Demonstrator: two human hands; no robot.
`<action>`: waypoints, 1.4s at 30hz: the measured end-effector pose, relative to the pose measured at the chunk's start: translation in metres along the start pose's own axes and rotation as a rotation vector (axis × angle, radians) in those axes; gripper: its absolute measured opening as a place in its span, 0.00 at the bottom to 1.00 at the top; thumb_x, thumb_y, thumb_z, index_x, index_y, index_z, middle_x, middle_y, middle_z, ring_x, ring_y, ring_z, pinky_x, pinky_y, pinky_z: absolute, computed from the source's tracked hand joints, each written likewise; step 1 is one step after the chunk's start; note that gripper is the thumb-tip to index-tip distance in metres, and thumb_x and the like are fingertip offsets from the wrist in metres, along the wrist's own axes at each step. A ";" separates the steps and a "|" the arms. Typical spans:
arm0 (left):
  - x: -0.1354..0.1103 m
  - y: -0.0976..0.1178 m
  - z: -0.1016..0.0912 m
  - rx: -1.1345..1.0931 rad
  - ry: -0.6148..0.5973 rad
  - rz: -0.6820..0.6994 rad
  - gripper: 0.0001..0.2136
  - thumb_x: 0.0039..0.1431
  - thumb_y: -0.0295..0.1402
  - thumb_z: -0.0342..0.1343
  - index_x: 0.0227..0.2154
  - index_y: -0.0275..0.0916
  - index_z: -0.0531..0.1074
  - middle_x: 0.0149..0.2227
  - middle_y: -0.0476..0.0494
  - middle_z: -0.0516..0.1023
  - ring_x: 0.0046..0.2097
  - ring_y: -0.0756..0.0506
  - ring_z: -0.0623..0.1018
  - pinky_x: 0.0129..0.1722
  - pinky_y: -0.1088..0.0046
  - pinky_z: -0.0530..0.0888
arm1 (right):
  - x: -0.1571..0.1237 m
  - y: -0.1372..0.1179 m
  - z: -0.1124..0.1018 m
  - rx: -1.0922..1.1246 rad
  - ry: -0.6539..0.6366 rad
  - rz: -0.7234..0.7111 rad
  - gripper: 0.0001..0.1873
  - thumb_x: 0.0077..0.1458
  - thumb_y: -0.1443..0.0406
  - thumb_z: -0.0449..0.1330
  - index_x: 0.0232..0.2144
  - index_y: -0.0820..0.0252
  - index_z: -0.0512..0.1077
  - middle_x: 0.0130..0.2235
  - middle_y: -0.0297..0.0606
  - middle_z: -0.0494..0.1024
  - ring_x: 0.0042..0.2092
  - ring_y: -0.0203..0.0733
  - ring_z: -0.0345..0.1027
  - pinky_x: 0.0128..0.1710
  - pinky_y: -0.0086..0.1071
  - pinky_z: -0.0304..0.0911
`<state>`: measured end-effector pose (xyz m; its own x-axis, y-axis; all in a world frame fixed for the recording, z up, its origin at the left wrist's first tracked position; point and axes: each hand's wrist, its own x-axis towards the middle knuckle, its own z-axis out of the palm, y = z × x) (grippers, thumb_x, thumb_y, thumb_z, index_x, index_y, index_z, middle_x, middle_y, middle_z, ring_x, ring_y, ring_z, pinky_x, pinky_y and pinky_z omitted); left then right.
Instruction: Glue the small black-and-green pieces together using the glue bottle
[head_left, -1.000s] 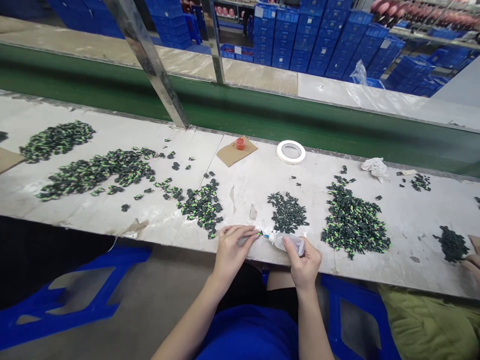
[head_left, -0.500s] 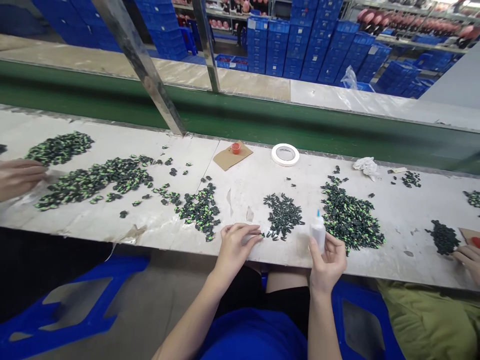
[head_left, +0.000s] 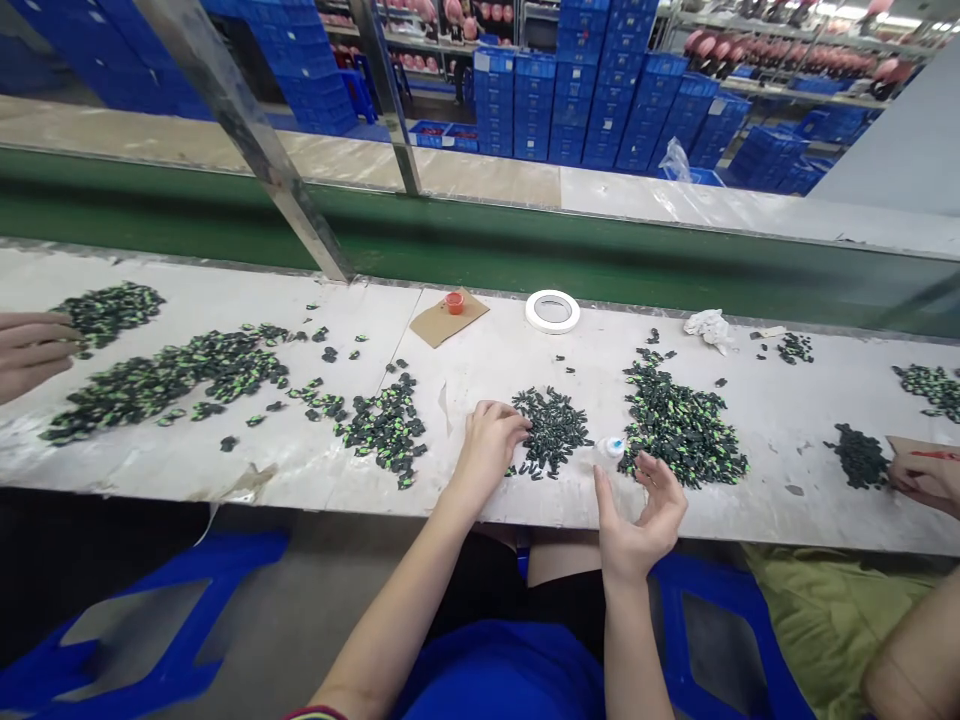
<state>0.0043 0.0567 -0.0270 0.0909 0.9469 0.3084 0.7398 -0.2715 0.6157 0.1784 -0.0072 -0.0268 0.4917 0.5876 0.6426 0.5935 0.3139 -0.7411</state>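
My left hand (head_left: pixel 491 445) rests on the white bench (head_left: pixel 780 420) with its fingers curled at the left edge of a small pile of dark parts (head_left: pixel 559 428); whatever they pinch is hidden. My right hand (head_left: pixel 641 510) is at the bench's near edge, palm up and fingers spread, holding nothing. Just beyond its thumb stands a small clear glue bottle (head_left: pixel 613 452) with a blue tip. A larger heap of black-and-green parts (head_left: pixel 682 425) lies right of the bottle, and another heap (head_left: pixel 382 428) lies left of my left hand.
A tape roll (head_left: pixel 553 311), an orange cap (head_left: pixel 454 302) on cardboard and a crumpled white wad (head_left: pixel 706 326) lie near the green conveyor (head_left: pixel 525 250). Co-workers' hands show at the far left (head_left: pixel 30 350) and far right (head_left: pixel 926 475). Blue stools stand below.
My right hand lifted the glue bottle upright, set it on the bench and let go, opening. My left hand moved forward from the bench edge to the dark pile.
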 end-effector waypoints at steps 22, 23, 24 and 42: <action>-0.061 0.002 -0.018 -0.061 0.043 -0.047 0.08 0.61 0.28 0.55 0.40 0.44 0.75 0.43 0.43 0.79 0.47 0.40 0.73 0.46 0.59 0.70 | -0.016 -0.029 0.027 0.205 -0.596 0.154 0.08 0.59 0.65 0.58 0.33 0.57 0.77 0.34 0.39 0.80 0.38 0.42 0.75 0.39 0.35 0.72; -0.063 0.000 -0.014 -0.050 0.066 -0.047 0.07 0.60 0.28 0.56 0.39 0.44 0.76 0.43 0.42 0.78 0.48 0.39 0.72 0.46 0.58 0.71 | -0.017 -0.029 0.027 0.206 -0.602 0.174 0.08 0.59 0.65 0.58 0.33 0.57 0.78 0.35 0.39 0.81 0.38 0.42 0.75 0.40 0.36 0.72; -0.064 -0.001 -0.012 -0.055 0.084 -0.036 0.06 0.59 0.28 0.56 0.38 0.43 0.76 0.43 0.42 0.78 0.48 0.39 0.72 0.47 0.58 0.71 | -0.018 -0.029 0.027 0.212 -0.609 0.192 0.08 0.59 0.64 0.58 0.33 0.57 0.78 0.35 0.40 0.81 0.39 0.42 0.75 0.40 0.36 0.72; -0.055 0.022 -0.039 -0.432 0.082 0.196 0.07 0.63 0.25 0.52 0.37 0.39 0.74 0.33 0.44 0.78 0.39 0.45 0.76 0.38 0.70 0.76 | -0.013 -0.046 0.017 0.458 -0.618 0.510 0.04 0.49 0.64 0.65 0.29 0.58 0.80 0.33 0.39 0.83 0.36 0.44 0.79 0.37 0.35 0.76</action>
<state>-0.0110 -0.0085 -0.0022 0.1356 0.8587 0.4942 0.3673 -0.5068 0.7799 0.1339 -0.0168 -0.0041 0.1184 0.9883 0.0966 0.0235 0.0945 -0.9952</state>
